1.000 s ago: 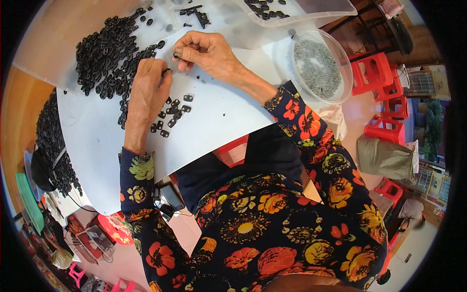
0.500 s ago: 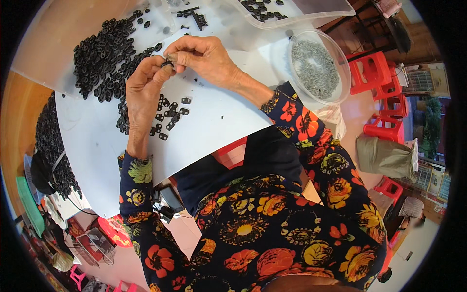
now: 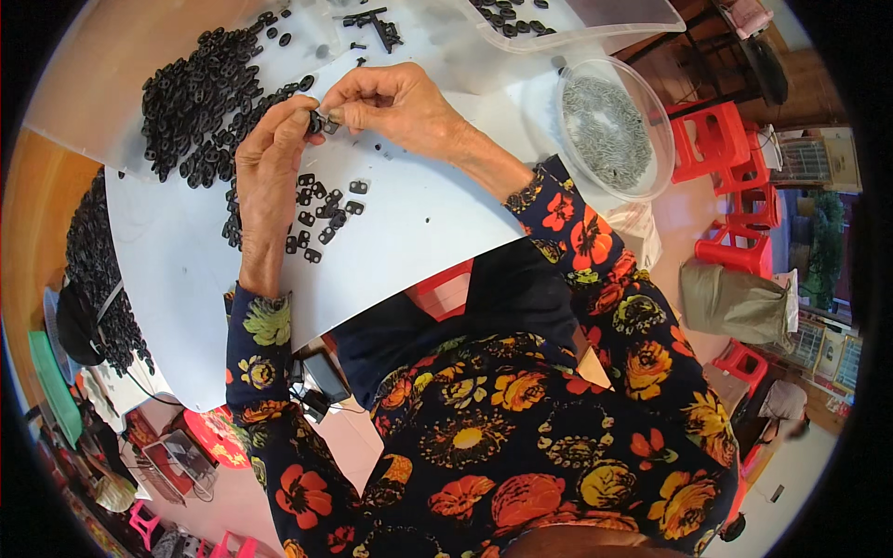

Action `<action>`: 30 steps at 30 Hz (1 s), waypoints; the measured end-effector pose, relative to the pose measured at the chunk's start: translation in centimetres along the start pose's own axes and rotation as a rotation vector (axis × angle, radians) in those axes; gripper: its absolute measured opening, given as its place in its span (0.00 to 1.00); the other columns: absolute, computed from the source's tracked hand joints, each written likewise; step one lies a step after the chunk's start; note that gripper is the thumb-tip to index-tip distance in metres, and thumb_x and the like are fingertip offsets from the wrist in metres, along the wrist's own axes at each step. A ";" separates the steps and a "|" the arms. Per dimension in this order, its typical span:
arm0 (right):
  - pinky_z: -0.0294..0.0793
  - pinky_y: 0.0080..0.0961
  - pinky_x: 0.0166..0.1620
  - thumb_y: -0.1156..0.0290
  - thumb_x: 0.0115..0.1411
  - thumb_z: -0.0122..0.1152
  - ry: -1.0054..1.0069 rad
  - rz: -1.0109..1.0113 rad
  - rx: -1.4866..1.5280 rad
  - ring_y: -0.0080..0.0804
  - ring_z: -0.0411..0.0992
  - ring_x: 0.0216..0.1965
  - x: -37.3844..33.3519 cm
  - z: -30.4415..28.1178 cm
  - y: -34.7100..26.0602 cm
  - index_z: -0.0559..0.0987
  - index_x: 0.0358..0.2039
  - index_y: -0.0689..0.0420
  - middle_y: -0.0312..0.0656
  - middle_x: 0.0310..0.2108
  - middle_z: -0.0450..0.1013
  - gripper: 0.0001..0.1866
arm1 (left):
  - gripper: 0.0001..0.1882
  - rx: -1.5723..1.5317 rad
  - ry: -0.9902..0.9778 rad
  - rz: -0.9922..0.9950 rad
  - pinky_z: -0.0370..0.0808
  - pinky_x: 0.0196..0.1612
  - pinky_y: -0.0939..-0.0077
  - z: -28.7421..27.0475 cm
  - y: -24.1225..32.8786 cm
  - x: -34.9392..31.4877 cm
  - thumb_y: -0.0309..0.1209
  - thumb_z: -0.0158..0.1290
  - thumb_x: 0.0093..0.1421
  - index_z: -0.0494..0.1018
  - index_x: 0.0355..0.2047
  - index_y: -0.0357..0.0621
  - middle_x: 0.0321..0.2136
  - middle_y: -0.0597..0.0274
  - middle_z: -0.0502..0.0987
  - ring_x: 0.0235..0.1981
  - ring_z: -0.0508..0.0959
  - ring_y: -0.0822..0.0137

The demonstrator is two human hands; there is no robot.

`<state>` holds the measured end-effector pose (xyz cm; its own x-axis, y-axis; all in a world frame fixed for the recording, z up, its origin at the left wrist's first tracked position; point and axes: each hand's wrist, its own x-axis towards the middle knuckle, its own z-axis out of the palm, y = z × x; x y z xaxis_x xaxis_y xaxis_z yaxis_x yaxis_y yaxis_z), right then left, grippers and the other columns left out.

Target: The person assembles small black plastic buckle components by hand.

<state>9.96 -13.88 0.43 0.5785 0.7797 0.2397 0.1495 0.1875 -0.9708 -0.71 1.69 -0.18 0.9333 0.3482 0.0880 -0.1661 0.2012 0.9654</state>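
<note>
My left hand and my right hand meet above the white table. Between their fingertips is a small black plastic part, pinched from both sides; its finer details are too small to make out. Left of my hands spreads a large heap of black oval pieces with holes. Just below the fingers lies a loose group of small black rectangular pieces, each with a light spot.
A round clear tub of small silvery metal parts stands at the right. Clear plastic trays rest along the far side, near black rods. Another black heap lies far left. Red stools stand on the floor.
My hands have drawn slightly apart, and more of the small black part shows between the fingertips. The fingers of my left hand are straighter than before.
</note>
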 end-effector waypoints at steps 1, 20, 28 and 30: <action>0.72 0.15 0.35 0.78 0.56 0.59 0.001 0.008 -0.022 0.15 0.69 0.29 0.0 0.0 0.0 0.78 0.36 0.61 0.32 0.28 0.74 0.06 | 0.10 0.036 -0.003 0.016 0.68 0.37 0.86 0.0 0.0 0.0 0.30 0.52 0.61 0.76 0.41 0.39 0.29 0.70 0.74 0.31 0.70 0.78; 0.66 0.12 0.33 0.79 0.55 0.58 -0.016 0.037 -0.059 0.12 0.64 0.27 -0.2 0.7 0.0 0.71 0.30 0.57 0.26 0.23 0.67 0.05 | 0.12 0.174 -0.053 0.073 0.66 0.38 0.86 0.1 0.3 0.4 0.25 0.51 0.61 0.71 0.45 0.39 0.28 0.72 0.73 0.31 0.70 0.79; 0.68 0.13 0.31 0.81 0.52 0.59 0.060 -0.031 0.044 0.12 0.65 0.25 -0.1 1.3 0.5 0.72 0.28 0.60 0.29 0.23 0.69 0.04 | 0.13 0.243 -0.078 0.154 0.65 0.36 0.87 0.3 0.6 0.3 0.25 0.51 0.61 0.69 0.46 0.38 0.27 0.72 0.73 0.30 0.69 0.81; 0.68 0.13 0.30 0.80 0.52 0.59 0.070 -0.031 0.043 0.12 0.65 0.25 0.0 1.4 0.7 0.72 0.28 0.60 0.29 0.23 0.69 0.05 | 0.12 0.246 -0.087 0.168 0.65 0.35 0.88 0.6 0.8 0.2 0.26 0.51 0.61 0.70 0.46 0.38 0.27 0.72 0.73 0.29 0.68 0.81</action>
<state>8.95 -12.95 -0.31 0.6293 0.7293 0.2685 0.1351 0.2377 -0.9619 -0.50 1.41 0.77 0.9249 0.2761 0.2614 -0.2477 -0.0839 0.9652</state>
